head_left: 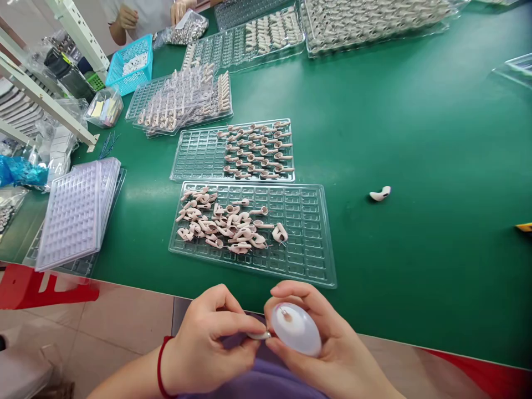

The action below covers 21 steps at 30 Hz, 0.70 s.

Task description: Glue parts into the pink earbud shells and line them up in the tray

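Observation:
In front of my body, just off the near table edge, my left hand (211,338) pinches a small pale earphone shell (258,335) between thumb and fingers, which hide most of it. My right hand (328,338) wraps round a translucent white squeeze bottle (299,335), its round end facing up. The bottle is beside the shell; whether they touch I cannot tell. Beyond my hands, a clear compartment tray (303,244) bears a loose heap of beige earphone shells (233,221) with short wires. One white shell (380,193) lies alone on the green table to the right.
Behind the near tray, another clear tray (195,155) has shells set in rows. Stacked trays (70,216) stand left. Farther back are a blue basket (143,69), a clear box (103,108) and more filled trays (374,27). Across the table, a person's hands (127,18) are visible.

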{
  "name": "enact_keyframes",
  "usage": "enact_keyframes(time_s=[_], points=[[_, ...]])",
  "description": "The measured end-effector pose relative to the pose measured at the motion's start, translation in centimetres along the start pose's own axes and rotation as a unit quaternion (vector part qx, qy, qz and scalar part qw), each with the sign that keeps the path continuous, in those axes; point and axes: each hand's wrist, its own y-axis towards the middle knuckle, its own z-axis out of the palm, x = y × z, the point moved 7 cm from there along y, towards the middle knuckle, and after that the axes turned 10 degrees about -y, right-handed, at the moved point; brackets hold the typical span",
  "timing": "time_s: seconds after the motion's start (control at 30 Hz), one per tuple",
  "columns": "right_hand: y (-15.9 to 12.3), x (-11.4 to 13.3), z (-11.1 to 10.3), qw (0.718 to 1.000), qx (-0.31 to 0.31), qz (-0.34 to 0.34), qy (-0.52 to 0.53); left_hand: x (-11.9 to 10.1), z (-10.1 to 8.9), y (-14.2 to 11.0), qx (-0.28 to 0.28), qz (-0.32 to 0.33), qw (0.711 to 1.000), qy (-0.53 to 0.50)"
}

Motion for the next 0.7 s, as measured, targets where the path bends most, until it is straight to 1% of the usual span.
enact_keyframes(time_s=[0.1,0.3,0.47,0.53,0.6,0.63,0.7], points=[[-0.1,-0.1,0.1,0.999,-0.004,0.015,0.028,-0.1,0.0,0.0,0.003,0.012,1.0,-0.001],[0.0,-0.1,0.0,0.996,0.008,0.054,0.071,-0.3,0.1,0.1,0.009,0.032,0.999,-0.019],[-0.1,0.0,0.3,0.994,0.015,0.061,0.089,-0.4,0.1,0.0,0.007,0.047,0.999,-0.021],[-0.2,-0.2,0.3,0.995,0.017,0.053,0.086,-0.5,0.2,0.0,0.007,0.049,0.999,-0.019],[-0.1,-0.3,-0.1,0.997,0.018,0.03,0.063,-0.5,0.1,0.0,0.005,0.054,0.998,-0.009],[0.0,-0.2,-0.4,0.999,0.021,0.009,0.04,-0.5,0.0,-0.1,0.002,0.059,0.998,0.002],[0.2,0.1,-1.2,0.998,0.02,-0.055,-0.033,-0.5,-0.5,-0.1,-0.011,0.075,0.996,0.046]])
